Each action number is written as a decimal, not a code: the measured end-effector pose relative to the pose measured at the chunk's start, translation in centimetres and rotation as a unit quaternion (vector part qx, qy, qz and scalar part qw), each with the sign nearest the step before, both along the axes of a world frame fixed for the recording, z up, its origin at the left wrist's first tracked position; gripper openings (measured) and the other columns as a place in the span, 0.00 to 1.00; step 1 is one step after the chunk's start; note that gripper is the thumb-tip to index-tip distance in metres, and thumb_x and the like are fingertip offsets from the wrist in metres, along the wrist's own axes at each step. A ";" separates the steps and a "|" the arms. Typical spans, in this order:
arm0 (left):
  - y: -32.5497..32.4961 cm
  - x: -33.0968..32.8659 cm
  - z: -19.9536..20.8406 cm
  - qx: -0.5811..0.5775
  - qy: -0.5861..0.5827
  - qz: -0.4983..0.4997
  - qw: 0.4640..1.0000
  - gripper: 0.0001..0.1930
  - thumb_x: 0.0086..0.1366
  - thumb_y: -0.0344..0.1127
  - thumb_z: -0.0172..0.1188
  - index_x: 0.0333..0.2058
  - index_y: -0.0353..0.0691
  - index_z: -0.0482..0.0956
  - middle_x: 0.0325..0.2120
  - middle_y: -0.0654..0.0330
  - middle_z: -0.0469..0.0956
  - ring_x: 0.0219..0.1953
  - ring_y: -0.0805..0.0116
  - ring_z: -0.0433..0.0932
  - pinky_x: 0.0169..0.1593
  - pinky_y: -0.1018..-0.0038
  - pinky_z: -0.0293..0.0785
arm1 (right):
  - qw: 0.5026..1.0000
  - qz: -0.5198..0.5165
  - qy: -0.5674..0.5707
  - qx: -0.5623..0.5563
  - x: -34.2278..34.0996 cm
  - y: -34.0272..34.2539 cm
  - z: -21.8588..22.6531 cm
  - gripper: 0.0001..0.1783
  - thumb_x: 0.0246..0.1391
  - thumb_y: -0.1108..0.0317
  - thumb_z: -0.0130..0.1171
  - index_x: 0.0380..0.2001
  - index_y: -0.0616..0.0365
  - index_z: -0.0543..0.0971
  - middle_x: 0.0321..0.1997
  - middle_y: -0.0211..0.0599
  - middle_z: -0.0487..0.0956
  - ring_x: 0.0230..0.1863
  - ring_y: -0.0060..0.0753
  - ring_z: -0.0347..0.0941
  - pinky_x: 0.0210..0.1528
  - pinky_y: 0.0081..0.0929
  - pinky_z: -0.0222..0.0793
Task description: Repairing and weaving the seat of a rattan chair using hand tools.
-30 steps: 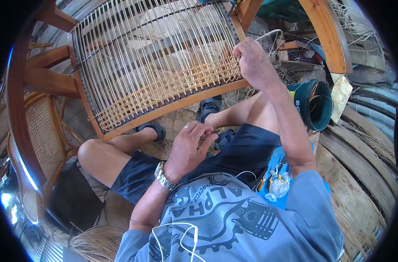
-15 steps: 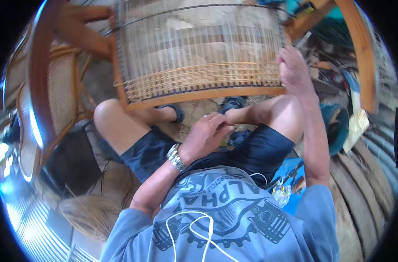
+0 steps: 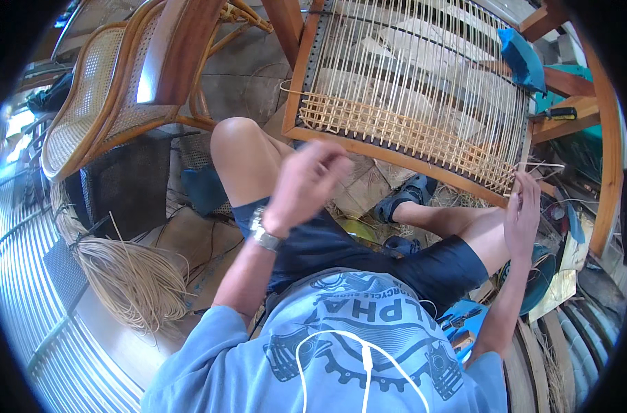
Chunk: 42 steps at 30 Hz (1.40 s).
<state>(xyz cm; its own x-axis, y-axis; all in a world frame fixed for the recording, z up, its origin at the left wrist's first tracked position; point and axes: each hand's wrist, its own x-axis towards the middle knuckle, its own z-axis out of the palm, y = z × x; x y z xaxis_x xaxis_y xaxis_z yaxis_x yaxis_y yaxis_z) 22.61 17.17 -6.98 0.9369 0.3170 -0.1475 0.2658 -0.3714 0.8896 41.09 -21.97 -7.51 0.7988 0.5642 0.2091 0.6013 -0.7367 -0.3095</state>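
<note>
On the frame (image 3: 413, 166), got weave (image 3: 399, 132) done along near edge, bare strands (image 3: 427, 72) left beyond; can't tell grip of blurry left hand (image 3: 310, 180) or right hand (image 3: 523, 213).

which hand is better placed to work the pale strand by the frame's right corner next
Probably the right hand: it is at the right corner of the wooden frame, close to the pale strand. The left hand is farther away to the left.
</note>
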 end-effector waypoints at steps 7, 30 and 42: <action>9.7 3.1 -2.0 0.081 -0.060 0.221 0.970 0.15 0.72 0.40 0.64 0.48 0.34 0.81 0.39 0.57 0.83 0.37 0.71 0.79 0.43 0.73 0.77 | 0.970 -0.185 0.130 0.086 -7.9 -6.6 1.6 0.15 0.70 0.75 0.50 0.57 0.64 0.76 0.56 0.41 0.75 0.57 0.33 0.74 0.60 0.29 0.69; 13.5 6.7 -9.6 -0.349 -0.011 0.118 0.930 0.19 0.74 0.51 0.60 0.42 0.37 0.78 0.36 0.60 0.82 0.36 0.71 0.82 0.42 0.69 0.82 | 0.613 -0.281 0.555 0.487 -2.1 -4.5 -7.2 0.44 0.69 0.30 0.40 0.64 0.62 0.69 0.53 0.52 0.78 0.55 0.45 0.76 0.63 0.39 0.68; 10.7 4.1 -9.5 -0.392 -0.016 0.128 0.911 0.21 0.77 0.49 0.54 0.51 0.34 0.76 0.44 0.55 0.83 0.43 0.65 0.85 0.48 0.65 0.85 | 0.630 -0.266 0.393 0.615 -1.0 -4.7 -9.5 0.31 0.69 0.36 0.48 0.46 0.55 0.78 0.34 0.30 0.79 0.31 0.23 0.72 0.38 0.24 0.68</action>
<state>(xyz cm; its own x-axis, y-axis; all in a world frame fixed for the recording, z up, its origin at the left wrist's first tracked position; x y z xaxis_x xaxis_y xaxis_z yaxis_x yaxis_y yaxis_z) 26.72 27.84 -16.46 0.8552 0.3346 -0.3958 0.2227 0.4523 0.8636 40.05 -26.67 -16.96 0.9358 -0.0284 -0.3513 -0.3248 0.3175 -0.8909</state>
